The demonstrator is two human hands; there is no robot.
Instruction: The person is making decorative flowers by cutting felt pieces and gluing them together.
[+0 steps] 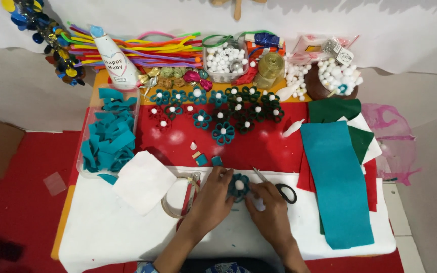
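Observation:
A teal felt flower with a white pompom centre (pixel 238 186) sits on the white sheet, pinched between both hands. My left hand (pixel 214 196) grips its left side. My right hand (pixel 268 206) holds its right edge, fingers curled, with something small and white under them. Black-handled scissors (pixel 279 188) lie just right of the flower, partly hidden by my right hand. A roll of clear tape (pixel 178 198) rests beside my left hand. Two small teal felt pieces (pixel 208 161) lie just above the hands.
Several finished teal and dark green felt flowers (pixel 223 114) lie on the red felt. A clear tray of teal felt strips (pixel 108 135) stands at left, a white square (pixel 144 181) below it. Teal and green felt sheets (pixel 337 172) lie at right. Pipe cleaners, pompoms and ribbon line the back.

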